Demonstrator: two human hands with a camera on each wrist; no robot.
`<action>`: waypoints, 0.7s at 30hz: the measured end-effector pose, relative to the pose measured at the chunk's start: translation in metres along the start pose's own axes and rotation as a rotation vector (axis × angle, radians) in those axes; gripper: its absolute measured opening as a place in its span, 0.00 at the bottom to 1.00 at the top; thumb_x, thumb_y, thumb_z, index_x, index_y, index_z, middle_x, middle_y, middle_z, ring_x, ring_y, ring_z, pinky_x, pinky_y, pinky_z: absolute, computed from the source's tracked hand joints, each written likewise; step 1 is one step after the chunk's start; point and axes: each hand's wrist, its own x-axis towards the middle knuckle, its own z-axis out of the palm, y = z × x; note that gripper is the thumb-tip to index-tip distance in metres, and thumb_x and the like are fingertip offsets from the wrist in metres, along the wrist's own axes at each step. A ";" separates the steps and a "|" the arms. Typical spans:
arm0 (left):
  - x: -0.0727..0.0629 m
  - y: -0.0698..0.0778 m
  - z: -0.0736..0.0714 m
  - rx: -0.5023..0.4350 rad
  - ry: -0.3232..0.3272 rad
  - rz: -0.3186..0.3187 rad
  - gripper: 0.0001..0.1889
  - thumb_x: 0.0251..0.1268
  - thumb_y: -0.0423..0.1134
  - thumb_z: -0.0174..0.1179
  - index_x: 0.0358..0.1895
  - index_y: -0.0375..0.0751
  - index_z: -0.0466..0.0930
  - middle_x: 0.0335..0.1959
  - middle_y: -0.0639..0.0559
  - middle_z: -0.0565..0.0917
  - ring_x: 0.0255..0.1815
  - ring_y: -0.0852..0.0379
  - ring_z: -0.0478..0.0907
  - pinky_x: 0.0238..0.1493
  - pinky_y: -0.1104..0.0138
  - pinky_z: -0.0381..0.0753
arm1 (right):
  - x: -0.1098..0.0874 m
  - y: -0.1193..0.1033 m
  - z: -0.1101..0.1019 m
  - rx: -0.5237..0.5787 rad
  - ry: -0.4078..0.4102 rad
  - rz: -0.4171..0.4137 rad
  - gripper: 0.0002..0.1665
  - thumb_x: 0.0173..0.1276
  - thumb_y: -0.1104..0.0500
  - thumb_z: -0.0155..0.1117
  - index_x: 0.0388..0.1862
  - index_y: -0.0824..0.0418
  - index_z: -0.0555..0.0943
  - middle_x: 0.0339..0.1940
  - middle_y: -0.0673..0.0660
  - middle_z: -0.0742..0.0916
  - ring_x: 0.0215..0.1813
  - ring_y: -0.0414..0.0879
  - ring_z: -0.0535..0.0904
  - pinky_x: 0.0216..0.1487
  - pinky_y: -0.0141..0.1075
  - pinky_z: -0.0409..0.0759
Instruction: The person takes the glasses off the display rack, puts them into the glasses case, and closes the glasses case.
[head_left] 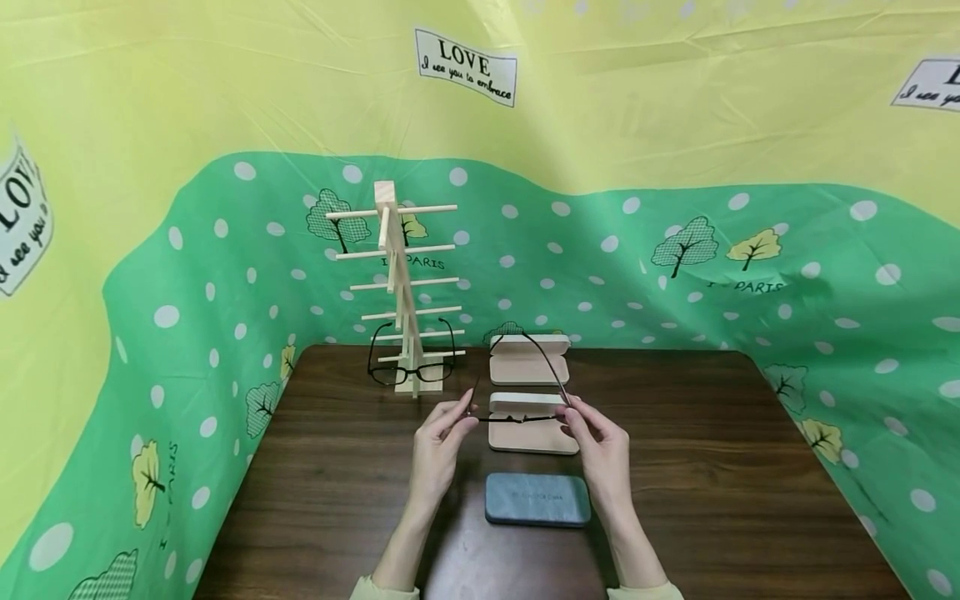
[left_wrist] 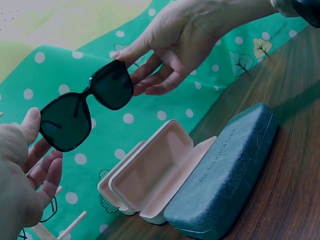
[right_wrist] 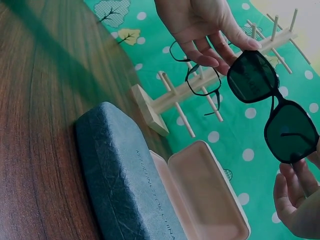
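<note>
Both hands hold a pair of dark sunglasses up over the table, one at each side of the frame. My left hand pinches the left end between thumb and fingers. At the other end, my right hand pinches the frame by the hinge. The temples are unfolded and point away toward the back. Below the sunglasses an open glasses case with a pale pink lining lies on the table. Nearer the front is a closed blue-grey glasses case with lettering on its lid.
A second open case lies farther back. To the left stands a wooden eyewear rack with several crossbars. Black-framed eyeglasses hang low on it. A polka-dot curtain surrounds the brown wooden table.
</note>
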 end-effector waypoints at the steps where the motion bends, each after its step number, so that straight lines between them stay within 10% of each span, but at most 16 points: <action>1: 0.000 0.000 0.000 0.000 -0.001 -0.001 0.20 0.67 0.31 0.66 0.62 0.46 0.85 0.49 0.33 0.86 0.50 0.67 0.82 0.53 0.78 0.79 | 0.000 0.000 0.000 -0.001 -0.001 0.002 0.18 0.75 0.63 0.64 0.60 0.69 0.84 0.43 0.58 0.93 0.47 0.38 0.90 0.49 0.32 0.88; 21: -0.001 -0.002 -0.001 0.034 0.000 0.005 0.20 0.66 0.37 0.68 0.61 0.48 0.86 0.46 0.47 0.89 0.50 0.61 0.83 0.52 0.77 0.79 | 0.000 0.001 0.000 0.022 -0.008 0.012 0.18 0.75 0.64 0.64 0.60 0.70 0.83 0.43 0.56 0.93 0.47 0.38 0.90 0.50 0.32 0.88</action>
